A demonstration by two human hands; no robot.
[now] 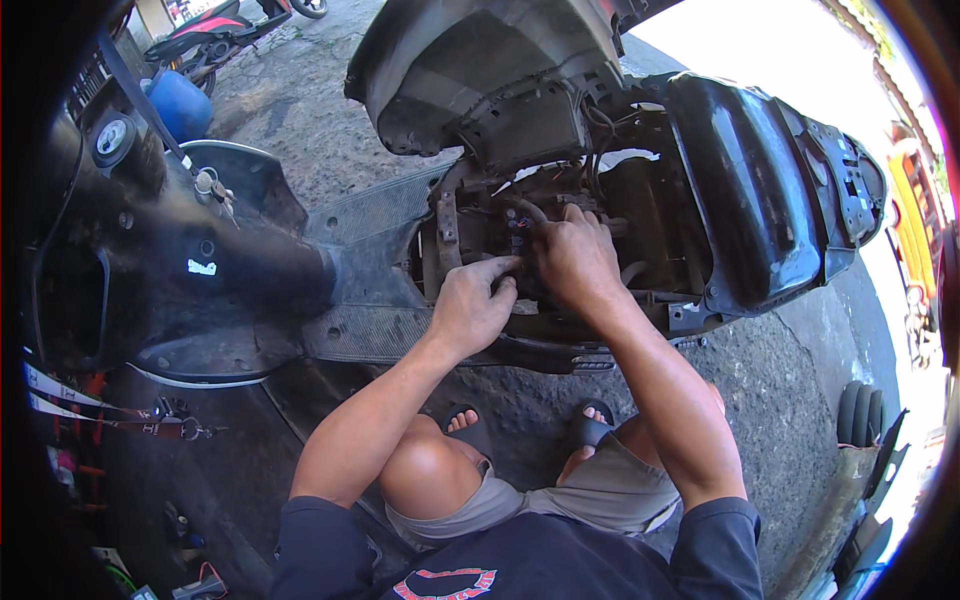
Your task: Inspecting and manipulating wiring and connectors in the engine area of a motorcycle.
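Left fingers [500, 267] and right fingers [578, 222], grip unclear, have the scooter's engine bay [643, 212] around and beneath them.

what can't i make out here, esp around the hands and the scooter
- Head view: what the right hand touches; the hand itself hides its fingertips.
- Head view: whether the left hand pinches anything; shadow inside the scooter obscures it.
- Head view: the reading on the round dial; too small.
- Head view: all of the red motorcycle; the top edge cuts it off.
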